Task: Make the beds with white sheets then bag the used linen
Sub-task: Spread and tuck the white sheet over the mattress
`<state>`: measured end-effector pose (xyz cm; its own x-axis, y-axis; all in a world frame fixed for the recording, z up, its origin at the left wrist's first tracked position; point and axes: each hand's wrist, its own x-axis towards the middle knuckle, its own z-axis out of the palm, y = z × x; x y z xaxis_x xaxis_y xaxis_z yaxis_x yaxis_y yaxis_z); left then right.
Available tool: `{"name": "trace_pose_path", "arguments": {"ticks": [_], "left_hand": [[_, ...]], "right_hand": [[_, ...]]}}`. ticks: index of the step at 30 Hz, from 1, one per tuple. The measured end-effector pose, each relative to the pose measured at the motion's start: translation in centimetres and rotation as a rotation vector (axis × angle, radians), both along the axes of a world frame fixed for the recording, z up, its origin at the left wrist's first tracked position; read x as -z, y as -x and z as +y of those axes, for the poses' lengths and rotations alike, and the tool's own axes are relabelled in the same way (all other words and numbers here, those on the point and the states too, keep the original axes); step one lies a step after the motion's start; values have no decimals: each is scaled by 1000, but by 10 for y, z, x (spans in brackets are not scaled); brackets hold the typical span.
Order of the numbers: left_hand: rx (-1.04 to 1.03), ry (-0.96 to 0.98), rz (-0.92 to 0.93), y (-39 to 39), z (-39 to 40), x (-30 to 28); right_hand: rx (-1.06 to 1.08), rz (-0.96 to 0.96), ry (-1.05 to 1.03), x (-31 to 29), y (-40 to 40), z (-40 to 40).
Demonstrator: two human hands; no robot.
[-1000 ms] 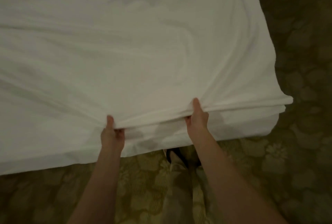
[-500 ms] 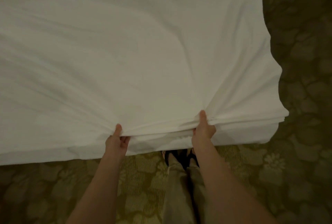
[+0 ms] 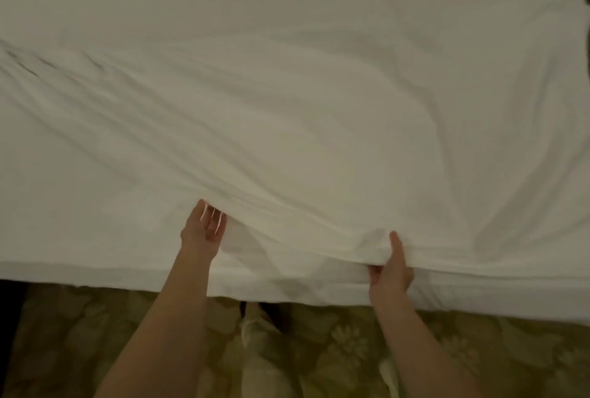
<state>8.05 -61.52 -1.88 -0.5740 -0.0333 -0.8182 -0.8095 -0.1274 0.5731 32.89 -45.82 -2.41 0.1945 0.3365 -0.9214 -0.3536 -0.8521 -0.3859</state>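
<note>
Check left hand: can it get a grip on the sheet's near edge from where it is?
Probably yes. The left hand lies open against the white sheet near its lifted fold, with nothing between its fingers and the cloth. The right hand already pinches the same edge further right, so it does not block it.

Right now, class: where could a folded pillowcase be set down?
Free: the flat white sheet beyond the wrinkles, and the strip outside the left hand. Crowded: the bunched edge between it and the right hand, which grips the fold.
</note>
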Motion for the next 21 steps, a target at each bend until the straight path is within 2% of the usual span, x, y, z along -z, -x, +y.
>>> {"name": "trace_pose_path", "arguments": {"ticks": [4, 8, 10, 14, 18, 21], "left_hand": [[106, -71, -47, 74, -18, -3], [198, -10, -113, 130, -37, 7], [174, 41, -114, 157, -47, 18], [183, 76, -112, 193, -67, 33], [242, -4, -110, 206, -71, 26], [245, -151, 15, 215, -60, 1]], "right_hand": [[68, 168, 104, -5, 99, -67], [97, 231, 156, -10, 179, -114], [150, 230, 141, -8, 205, -125], [205, 154, 76, -2, 221, -132], [215, 75, -4, 0, 206, -132], [213, 136, -124, -9, 200, -119]]}}
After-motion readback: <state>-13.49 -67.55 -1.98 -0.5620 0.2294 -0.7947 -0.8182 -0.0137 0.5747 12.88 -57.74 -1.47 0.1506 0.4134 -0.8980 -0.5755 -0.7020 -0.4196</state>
